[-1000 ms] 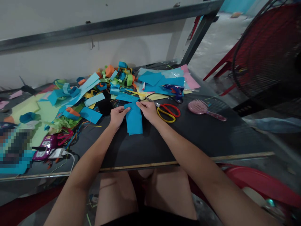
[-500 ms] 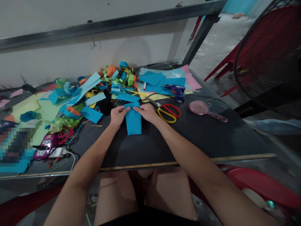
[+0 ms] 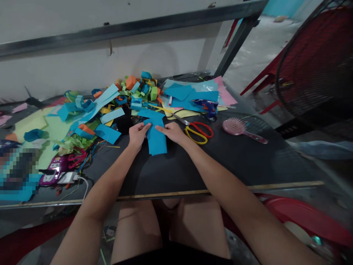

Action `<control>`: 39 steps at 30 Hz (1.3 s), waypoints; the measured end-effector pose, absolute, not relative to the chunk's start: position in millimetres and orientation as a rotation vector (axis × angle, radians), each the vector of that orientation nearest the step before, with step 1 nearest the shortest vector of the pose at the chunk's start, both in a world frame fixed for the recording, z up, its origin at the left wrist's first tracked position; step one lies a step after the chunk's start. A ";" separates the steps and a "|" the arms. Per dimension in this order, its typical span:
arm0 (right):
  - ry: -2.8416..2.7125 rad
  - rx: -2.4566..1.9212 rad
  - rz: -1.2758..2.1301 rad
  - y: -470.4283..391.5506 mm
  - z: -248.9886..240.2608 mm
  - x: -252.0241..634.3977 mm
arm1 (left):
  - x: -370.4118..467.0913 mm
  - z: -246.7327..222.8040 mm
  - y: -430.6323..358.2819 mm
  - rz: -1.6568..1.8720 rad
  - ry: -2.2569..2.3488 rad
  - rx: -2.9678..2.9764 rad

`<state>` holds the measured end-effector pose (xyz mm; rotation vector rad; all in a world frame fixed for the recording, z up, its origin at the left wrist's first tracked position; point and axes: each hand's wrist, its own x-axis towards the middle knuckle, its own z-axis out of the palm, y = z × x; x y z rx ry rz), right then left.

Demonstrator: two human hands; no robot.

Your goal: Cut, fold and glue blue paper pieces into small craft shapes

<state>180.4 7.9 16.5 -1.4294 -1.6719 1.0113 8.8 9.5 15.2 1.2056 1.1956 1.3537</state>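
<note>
A strip of blue paper (image 3: pixel 157 141) stands out against the dark tabletop in front of me, its lower end towards me. My left hand (image 3: pixel 138 135) pinches its left edge, thumb on top. On the opposite edge my right hand (image 3: pixel 173 133) grips it the same way, with the other fingers hidden beneath. Just beyond the strip's far end lies another blue paper piece (image 3: pixel 146 113). Scissors (image 3: pixel 197 129) with one red and one yellow handle lie right of my right hand, blades pointing to the far left.
Folded colored paper pieces (image 3: pixel 138 88) are heaped at the back. Paper sheets (image 3: pixel 179 92) and a blue glue gun (image 3: pixel 208 106) lie behind the scissors. A pink hairbrush (image 3: pixel 242 129) is at the right. A purple device (image 3: pixel 55 170) with a white plug sits at the left; a fan (image 3: pixel 317 66) stands off the table's right.
The near end of the blue paper strip has shifted slightly away from me, and its far end now lies flatter. My thumbs have moved a little further apart along its edges.
</note>
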 end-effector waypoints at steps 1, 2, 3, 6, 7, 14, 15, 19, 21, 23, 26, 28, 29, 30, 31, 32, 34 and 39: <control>-1.718 -1.441 1.001 7.1 18.4 180.2 | 8.2 14.8 9.9 1.363 1.201 1.202; -1.769 -1.453 1.003 6.0 20.6 179.9 | 7.6 14.1 10.2 1.369 1.205 1.197; -1.816 -1.463 1.011 4.7 22.9 179.6 | 7.1 13.5 10.5 1.372 1.209 1.192; -1.912 -1.483 1.015 0.6 29.2 178.7 | 6.5 12.2 10.5 1.376 1.215 1.196; -1.934 -1.494 1.002 -0.5 30.7 178.7 | 6.6 12.1 10.2 1.384 1.220 1.194; -2.107 -1.456 1.032 -2.9 33.9 183.3 | 4.5 10.8 13.8 1.478 1.252 1.107; -2.138 -1.441 1.032 -3.3 34.3 184.0 | 3.1 10.4 15.5 1.503 1.255 1.074; -2.160 -1.401 1.183 -5.4 36.4 185.9 | -2.5 8.9 21.3 1.580 1.259 0.972; -2.095 -1.385 1.305 -5.7 36.3 187.4 | -3.5 9.0 22.1 1.602 1.255 0.962; -1.993 -1.370 1.421 -4.9 34.8 189.6 | -3.3 9.9 22.1 1.631 1.254 0.964; -1.855 -1.335 1.562 -2.4 31.3 192.0 | -2.4 12.2 22.3 1.657 1.260 0.980; -1.771 -1.294 1.599 -0.6 29.3 191.8 | -1.9 13.3 22.4 1.629 1.237 0.988; -1.712 -1.276 1.588 0.2 28.4 191.0 | -1.6 13.5 22.1 1.585 1.212 1.008; -1.648 -1.260 1.559 0.9 27.5 189.8 | -1.1 13.4 21.4 1.515 1.181 1.050; -1.584 -1.247 1.520 1.6 26.6 188.3 | -0.6 13.1 20.2 1.425 1.151 1.116; -1.530 -1.235 1.481 2.3 25.4 186.8 | 0.1 12.7 18.7 1.331 1.129 1.200; -1.475 -1.211 1.435 3.8 22.3 184.0 | 1.5 11.7 15.2 1.200 1.123 1.368; -1.533 -1.253 1.378 6.8 12.9 179.5 | 3.0 13.4 9.4 1.195 1.201 1.508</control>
